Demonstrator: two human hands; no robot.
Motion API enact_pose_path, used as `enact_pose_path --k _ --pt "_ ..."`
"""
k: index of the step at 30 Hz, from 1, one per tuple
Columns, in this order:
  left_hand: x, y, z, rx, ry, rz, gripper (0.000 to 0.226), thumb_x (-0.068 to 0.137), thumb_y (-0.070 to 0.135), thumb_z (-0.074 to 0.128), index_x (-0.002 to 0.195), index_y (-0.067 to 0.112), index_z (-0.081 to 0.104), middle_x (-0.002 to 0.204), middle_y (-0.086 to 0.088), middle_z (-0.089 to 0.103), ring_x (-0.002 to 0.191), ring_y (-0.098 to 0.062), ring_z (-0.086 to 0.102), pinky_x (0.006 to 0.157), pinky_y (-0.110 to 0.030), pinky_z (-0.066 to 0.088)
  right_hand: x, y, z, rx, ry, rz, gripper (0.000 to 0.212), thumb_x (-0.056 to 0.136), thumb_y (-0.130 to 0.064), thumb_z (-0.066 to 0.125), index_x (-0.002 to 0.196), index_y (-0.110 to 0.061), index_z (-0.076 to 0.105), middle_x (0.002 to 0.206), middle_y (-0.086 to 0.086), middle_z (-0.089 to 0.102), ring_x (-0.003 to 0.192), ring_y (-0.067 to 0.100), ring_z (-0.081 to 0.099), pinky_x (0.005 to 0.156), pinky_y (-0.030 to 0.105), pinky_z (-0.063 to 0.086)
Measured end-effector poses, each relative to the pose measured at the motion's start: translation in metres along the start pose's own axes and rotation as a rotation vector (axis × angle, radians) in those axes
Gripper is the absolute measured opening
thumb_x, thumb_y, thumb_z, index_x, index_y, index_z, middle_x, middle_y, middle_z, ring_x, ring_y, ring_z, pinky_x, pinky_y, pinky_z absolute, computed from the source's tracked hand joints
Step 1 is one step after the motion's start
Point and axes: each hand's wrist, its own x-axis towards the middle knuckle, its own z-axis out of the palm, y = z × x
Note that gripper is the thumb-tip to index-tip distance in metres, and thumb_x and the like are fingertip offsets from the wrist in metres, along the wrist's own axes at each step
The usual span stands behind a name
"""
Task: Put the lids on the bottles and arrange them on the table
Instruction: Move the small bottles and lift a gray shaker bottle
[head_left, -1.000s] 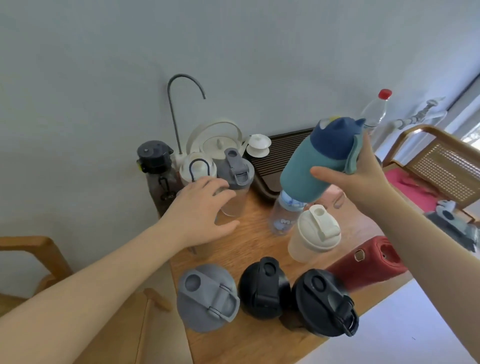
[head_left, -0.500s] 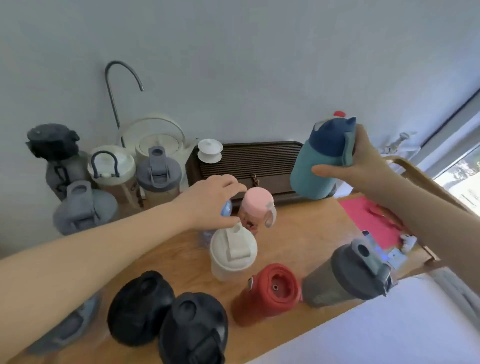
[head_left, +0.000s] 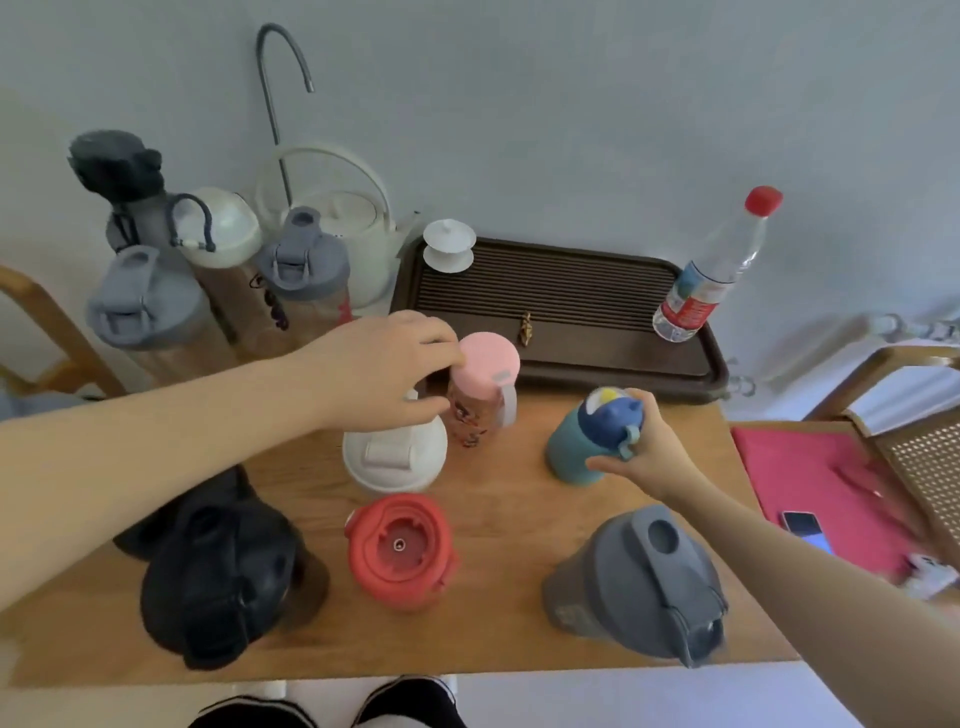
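Observation:
My right hand grips a teal bottle with a navy lid, which stands on the wooden table right of centre. My left hand reaches over the middle of the table, its fingers curled downward beside a pink-lidded bottle and behind a white-lidded bottle. Whatever is under its palm is hidden. A red bottle, a grey shaker and black-lidded bottles stand along the front edge.
Several lidded bottles crowd the back left beside a white kettle. A dark slatted tray at the back holds a clear water bottle with a red cap. A chair with a red cushion and a phone is on the right.
My right hand has lowered the teal bottle from the air onto the table. My left hand has moved right from the back-left bottles to the pink-lidded bottle. The view has shifted.

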Motion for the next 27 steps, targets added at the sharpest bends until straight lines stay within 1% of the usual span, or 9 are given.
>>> enact_pose_path --k 4,7,9,13,16,18,22,24,27 --pt "0.015 0.001 0.016 0.053 -0.149 -0.07 0.044 0.085 0.035 0.055 0.126 0.02 0.049 0.135 -0.002 0.047 0.12 -0.023 0.043 0.098 -0.042 0.041 -0.006 0.015 0.014 0.055 0.058 0.023 0.081 0.065 -0.007 0.081 0.128 -0.004 0.03 0.113 0.004 0.05 0.103 0.019 0.054 0.07 0.008 0.043" --pt "0.019 0.002 0.028 0.166 -0.227 -0.083 0.05 0.084 0.038 0.053 0.13 0.02 0.045 0.141 -0.004 0.041 0.128 -0.025 0.035 0.103 -0.043 0.037 -0.017 0.009 0.005 0.097 0.016 0.047 0.089 0.069 -0.007 0.079 0.137 -0.008 0.021 0.139 0.012 0.037 0.13 0.023 0.039 0.097 0.026 0.038" --pt "0.018 0.002 0.034 0.247 -0.214 -0.081 0.054 0.082 0.04 0.056 0.13 0.019 0.045 0.143 -0.004 0.039 0.132 -0.027 0.03 0.105 -0.045 0.032 -0.043 -0.005 -0.017 0.145 0.038 0.038 0.081 0.075 -0.009 0.073 0.14 -0.017 0.025 0.145 0.005 0.033 0.133 0.018 0.034 0.108 0.032 0.033" --pt "0.013 0.002 0.04 0.188 -0.183 -0.119 0.061 0.078 0.045 0.061 0.13 0.019 0.045 0.142 -0.006 0.038 0.135 -0.031 0.025 0.106 -0.05 0.029 -0.123 -0.051 -0.053 0.108 -0.055 -0.11 0.046 0.074 -0.041 0.067 0.113 -0.05 0.044 0.121 -0.029 0.052 0.116 -0.005 0.049 0.097 0.024 0.044" --pt "0.015 0.001 0.038 0.113 -0.127 -0.181 0.065 0.078 0.046 0.062 0.132 0.015 0.042 0.143 -0.008 0.035 0.133 -0.029 0.027 0.105 -0.045 0.031 -0.155 -0.074 -0.041 -0.227 -0.185 -0.075 0.075 0.058 -0.057 0.07 0.121 -0.056 0.029 0.115 -0.039 0.038 0.106 -0.005 0.045 0.083 0.016 0.042" --pt "0.015 -0.004 0.033 0.032 -0.077 -0.242 0.066 0.08 0.042 0.063 0.133 0.014 0.039 0.145 -0.01 0.032 0.133 -0.03 0.028 0.104 -0.045 0.033 -0.159 -0.078 -0.025 -0.481 -0.152 -0.044 0.102 0.056 -0.06 0.072 0.136 -0.051 0.009 0.126 -0.034 0.026 0.107 0.001 0.04 0.08 0.02 0.042" --pt "0.011 -0.018 0.029 -0.016 -0.06 -0.297 0.068 0.079 0.044 0.065 0.134 0.013 0.039 0.142 -0.011 0.035 0.129 -0.033 0.033 0.104 -0.045 0.033 -0.149 -0.087 -0.011 -0.5 -0.021 -0.06 0.105 0.06 -0.055 0.071 0.14 -0.047 0.003 0.133 -0.015 0.039 0.107 0.014 0.05 0.084 0.031 0.049" --pt "0.007 -0.019 0.025 -0.045 0.027 -0.155 0.059 0.078 0.043 0.064 0.126 0.012 0.048 0.13 -0.011 0.047 0.121 -0.034 0.042 0.099 -0.045 0.039 -0.143 -0.101 -0.021 -0.394 0.041 -0.062 0.1 0.06 -0.05 0.073 0.139 -0.046 0.012 0.127 -0.01 0.046 0.102 0.015 0.052 0.081 0.032 0.049" --pt "-0.001 -0.024 0.019 0.07 0.043 0.303 0.048 0.073 0.049 0.054 0.109 0.018 0.06 0.109 -0.007 0.062 0.101 -0.028 0.058 0.086 -0.038 0.049 -0.141 -0.138 -0.055 -0.24 0.183 -0.158 0.096 0.058 -0.045 0.072 0.138 -0.045 0.02 0.111 -0.012 0.05 0.098 0.015 0.053 0.079 0.025 0.044"
